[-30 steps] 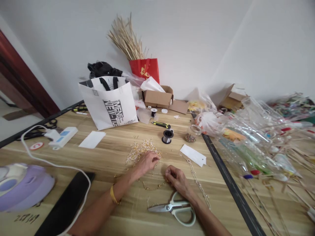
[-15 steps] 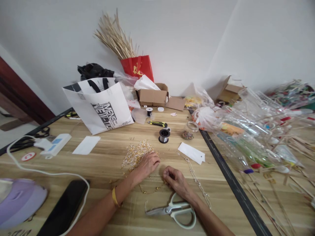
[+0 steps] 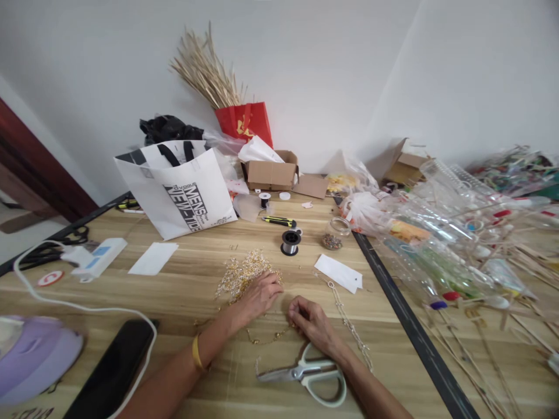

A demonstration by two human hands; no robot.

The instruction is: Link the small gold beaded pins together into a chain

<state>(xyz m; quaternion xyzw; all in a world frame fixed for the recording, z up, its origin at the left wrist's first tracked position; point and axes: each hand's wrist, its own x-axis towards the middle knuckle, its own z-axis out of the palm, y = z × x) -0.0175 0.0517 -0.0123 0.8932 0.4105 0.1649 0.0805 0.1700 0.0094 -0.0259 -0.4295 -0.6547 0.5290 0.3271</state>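
Note:
My left hand [image 3: 264, 291] rests at the right edge of a heap of gold and clear beads [image 3: 242, 273], fingers bent and drawn together; whatever lies between the fingertips is too small to make out. Close by on its right, my right hand [image 3: 312, 320] pinches thumb against forefinger. A thin strand with gold beads [image 3: 278, 336] runs along the table up to those fingertips. White-handled scissors [image 3: 301, 372] lie just below the right hand, partly under the wrist. Beside the right forearm stretches a pale beaded chain [image 3: 349, 323].
A wire spool [image 3: 290, 243], a yellow-black box cutter [image 3: 279, 222] and a jar of beads [image 3: 332, 240] stand beyond the hands. White paper tags [image 3: 338, 272] lie right. Plastic bottles [image 3: 414, 273] crowd the far right. A phone [image 3: 113, 369] and white cable [image 3: 87, 305] are left.
Both hands stay almost where they were, with only slight shifts of the left fingers. The whole view has moved very slightly.

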